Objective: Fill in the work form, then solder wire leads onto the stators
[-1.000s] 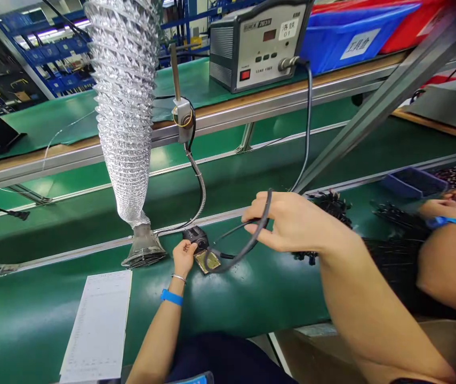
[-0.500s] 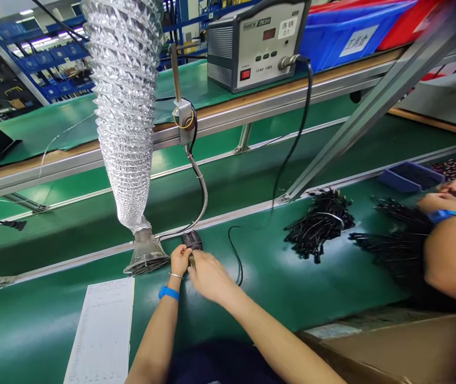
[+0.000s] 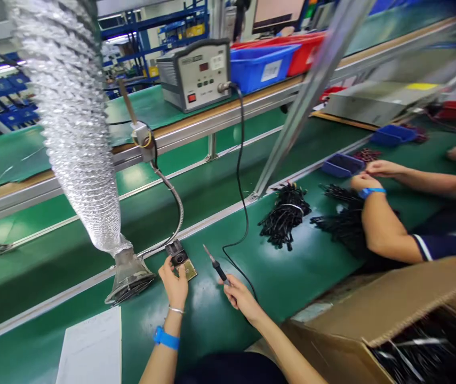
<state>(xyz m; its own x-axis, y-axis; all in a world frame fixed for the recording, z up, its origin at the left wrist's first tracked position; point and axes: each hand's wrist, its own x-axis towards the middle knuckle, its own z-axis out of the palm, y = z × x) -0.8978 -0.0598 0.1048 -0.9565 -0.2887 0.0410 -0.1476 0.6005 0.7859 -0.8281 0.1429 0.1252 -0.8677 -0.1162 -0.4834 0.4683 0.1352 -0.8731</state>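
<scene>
My right hand (image 3: 241, 298) is closed round the handle of a soldering iron (image 3: 218, 269). Its bare tip points up and left, apart from the block and the bench. A black cable (image 3: 247, 213) runs from the iron up to the soldering station (image 3: 198, 74). My left hand (image 3: 175, 280) has its thumb and fingers on a small black block (image 3: 177, 253) with a round dark opening. Just below the block is a flat brass-coloured plate (image 3: 190, 270); whether they are joined I cannot tell. Both rest on the green bench top.
A foil extraction hose (image 3: 79, 144) with a flared nozzle (image 3: 129, 277) hangs at left, above a paper sheet (image 3: 89, 346). To the right are a bundle of black cables (image 3: 286, 216), a co-worker's arms (image 3: 388, 224) and an open cardboard box (image 3: 332, 346).
My right hand has drawn away from the block to the right and now shows the soldering iron. The brass-coloured plate has come into clear sight. The view has swung right.
</scene>
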